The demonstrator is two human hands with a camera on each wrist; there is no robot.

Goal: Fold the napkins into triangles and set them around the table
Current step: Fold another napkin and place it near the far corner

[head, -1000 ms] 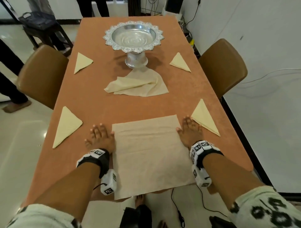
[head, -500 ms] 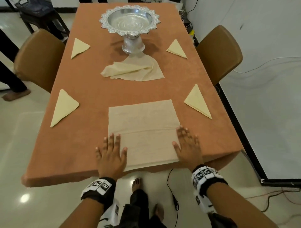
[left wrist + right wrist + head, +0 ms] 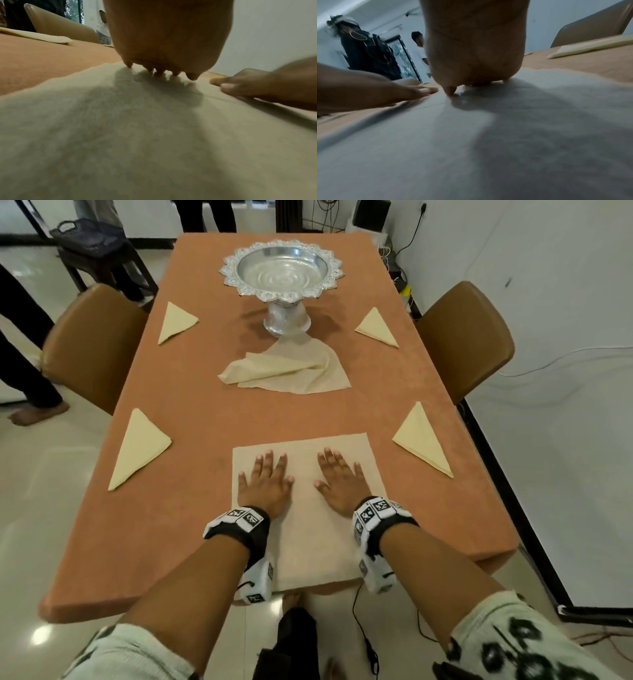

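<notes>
On the napkin (image 3: 310, 542), lengthwise toward the bowl (image 3: 281, 270), both hands lie flat.

Napkin (image 3: 310, 529) under both palms hidden; its near edge behind the wrists occluded. Wrist views: fingers (image 3: 160, 71) foreshortened, cloth nearest the lens blurred.

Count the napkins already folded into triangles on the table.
4: far-left triangle, far-right triangle, near-left triangle, near-right triangle. The flat napkin under both hands and the crumpled napkin aren't folded. None appear hidden.
</notes>
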